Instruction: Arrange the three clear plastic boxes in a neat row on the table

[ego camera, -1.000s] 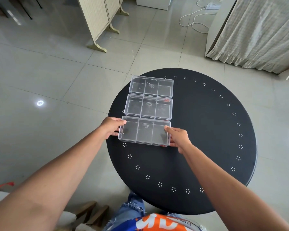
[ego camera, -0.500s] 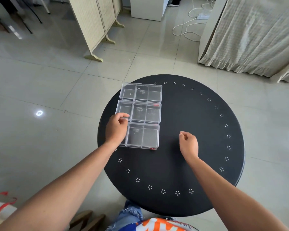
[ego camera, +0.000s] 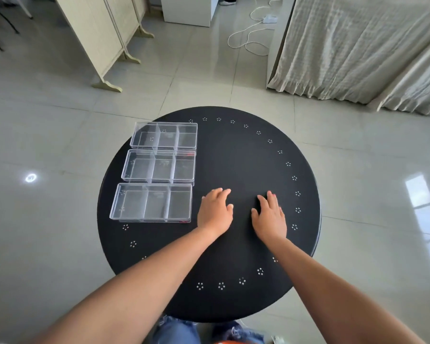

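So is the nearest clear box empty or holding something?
Empty, as far as shows: through the nearest box all three compartments show only the dark table. Neither hand touches it.

A glossy pale grey tiled floor (ego camera: pixel 60 125) surrounds everything. A cream folding screen on curved feet (ego camera: pixel 102 33) stands far left, a white coiled cable (ego camera: pixel 248 40) lies beyond, and off-white crinkled curtains (ego camera: pixel 357 45) hang far right.

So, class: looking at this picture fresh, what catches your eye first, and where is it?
Three clear plastic boxes lie in a column from near to far on the left side of the round black table. To their right, the left hand and right hand rest flat, holding nothing.
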`<state>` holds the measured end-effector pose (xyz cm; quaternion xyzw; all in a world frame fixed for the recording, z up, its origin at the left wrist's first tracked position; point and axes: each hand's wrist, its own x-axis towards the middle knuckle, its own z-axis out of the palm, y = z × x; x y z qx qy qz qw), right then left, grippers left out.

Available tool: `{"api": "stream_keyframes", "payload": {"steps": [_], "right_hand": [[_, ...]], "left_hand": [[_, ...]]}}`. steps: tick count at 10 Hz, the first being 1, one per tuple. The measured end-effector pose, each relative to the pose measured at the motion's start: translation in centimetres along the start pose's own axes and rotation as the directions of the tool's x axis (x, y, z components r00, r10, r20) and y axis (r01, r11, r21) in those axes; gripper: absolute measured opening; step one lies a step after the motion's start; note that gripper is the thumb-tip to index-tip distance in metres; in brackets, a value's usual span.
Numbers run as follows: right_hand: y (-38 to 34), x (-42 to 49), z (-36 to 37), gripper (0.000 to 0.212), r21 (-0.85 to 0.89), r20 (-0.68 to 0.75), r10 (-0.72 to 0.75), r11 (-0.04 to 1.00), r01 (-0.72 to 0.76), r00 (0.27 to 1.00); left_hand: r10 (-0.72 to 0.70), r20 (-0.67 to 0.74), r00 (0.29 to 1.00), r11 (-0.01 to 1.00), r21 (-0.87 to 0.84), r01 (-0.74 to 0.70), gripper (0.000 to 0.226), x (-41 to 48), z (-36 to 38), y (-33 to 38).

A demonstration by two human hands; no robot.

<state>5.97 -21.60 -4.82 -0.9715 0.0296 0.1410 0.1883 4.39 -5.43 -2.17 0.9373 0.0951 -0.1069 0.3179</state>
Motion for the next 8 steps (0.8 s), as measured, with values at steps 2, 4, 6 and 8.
{"api": "stream_keyframes", "payload": {"steps": [2,4,6,8], "right_hand": [[1.9,-0.1,1.6,0.059,-0.154,0.021,-0.099,0.983,0.101,0.995],[2.6,-0.3,2.8,0.059,-0.137,-0.029,-0.129,0.983,0.124,0.991],[3.0,-0.2,3.2,0.059,-0.123,-0.054,-0.150,0.982,0.143,0.987],[3.0,0.3,1.4,0.052,0.149,-0.040,-0.099,0.983,0.104,0.994]], "left_hand": [[-0.024,0.036,0.999,0.945,0.327,0.011,0.063,-0.4,4.4,-0.9],[0.044,-0.093,0.995,0.914,0.407,-0.002,0.063,-0.7,6.6,-2.4],[0.050,-0.108,0.993,0.892,0.452,0.004,0.063,-0.9,7.2,-2.5],[0.062,-0.157,0.986,0.889,0.458,0.017,0.063,-0.9,7.5,-2.6]]}}
